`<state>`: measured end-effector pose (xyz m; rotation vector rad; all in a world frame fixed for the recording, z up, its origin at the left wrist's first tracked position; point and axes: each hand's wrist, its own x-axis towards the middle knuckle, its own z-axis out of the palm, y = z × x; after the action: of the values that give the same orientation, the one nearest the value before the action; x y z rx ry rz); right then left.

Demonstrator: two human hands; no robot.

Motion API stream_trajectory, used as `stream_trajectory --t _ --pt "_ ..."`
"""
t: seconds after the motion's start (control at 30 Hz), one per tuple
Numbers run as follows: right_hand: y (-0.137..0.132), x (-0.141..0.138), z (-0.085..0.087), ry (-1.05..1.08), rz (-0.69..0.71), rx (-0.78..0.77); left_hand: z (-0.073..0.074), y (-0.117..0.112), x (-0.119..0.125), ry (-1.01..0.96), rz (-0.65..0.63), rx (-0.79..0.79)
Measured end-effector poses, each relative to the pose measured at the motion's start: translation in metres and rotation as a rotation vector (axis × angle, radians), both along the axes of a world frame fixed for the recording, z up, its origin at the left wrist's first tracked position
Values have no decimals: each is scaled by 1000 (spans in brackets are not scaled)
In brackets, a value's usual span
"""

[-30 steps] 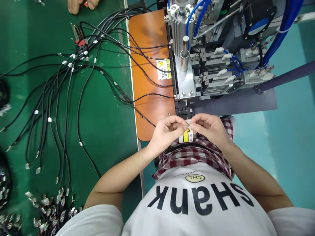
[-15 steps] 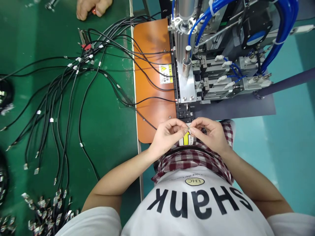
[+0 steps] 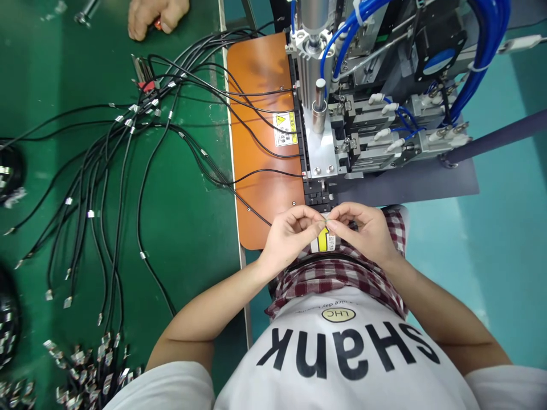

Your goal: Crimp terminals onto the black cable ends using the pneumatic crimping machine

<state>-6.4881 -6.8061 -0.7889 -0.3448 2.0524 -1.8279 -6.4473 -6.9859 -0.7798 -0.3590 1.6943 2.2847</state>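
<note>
Just below the black block at the machine's front end, my two hands meet fingertip to fingertip. A black cable crosses the orange plate and disappears into my left hand, whose thumb and forefinger are closed in a pinch. My right hand pinches too, its tips touching something tiny at the same spot, too small to make out. Under the fingertips lies a white label with a yellow arrow. The cable's end is hidden by the fingers.
Beside my hands stands a machine with a metal cylinder and blue air hoses. More black cables spread from the orange plate over the green table. Another person's hand rests at the top left.
The view has shifted slightly. My hands keep the same pinch at the same place, and the cables lie as before.
</note>
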Motion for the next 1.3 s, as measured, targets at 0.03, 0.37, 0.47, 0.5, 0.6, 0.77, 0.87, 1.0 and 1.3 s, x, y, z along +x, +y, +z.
stream_trajectory --t 0.03,0.37,0.47,0.5,0.6,0.77,0.87,1.0,1.3 --pt "0 0 0 -9 -6 -6 0 0 0 4 2 4" --pt "12 -47 9 -403 495 -68 -2 -14 -8 -102 -236 72" --pt "9 -67 17 -324 585 -91 -2 -16 -10 -146 -272 84" --pt "7 -71 19 -275 599 -87 -2 -16 -10 -154 -277 86" --pt "3 -81 26 -98 629 -5 -2 -15 -10 -175 -279 80" --pt "4 -82 33 95 530 130 0 -9 -9 -154 -209 63" --pt "8 -73 34 187 415 191 4 -5 -8 -120 -85 56" --pt "12 -45 24 266 287 194 7 -3 -6 -129 -15 26" --pt "-2 -8 2 160 20 90 2 -3 -4 -100 15 -12"
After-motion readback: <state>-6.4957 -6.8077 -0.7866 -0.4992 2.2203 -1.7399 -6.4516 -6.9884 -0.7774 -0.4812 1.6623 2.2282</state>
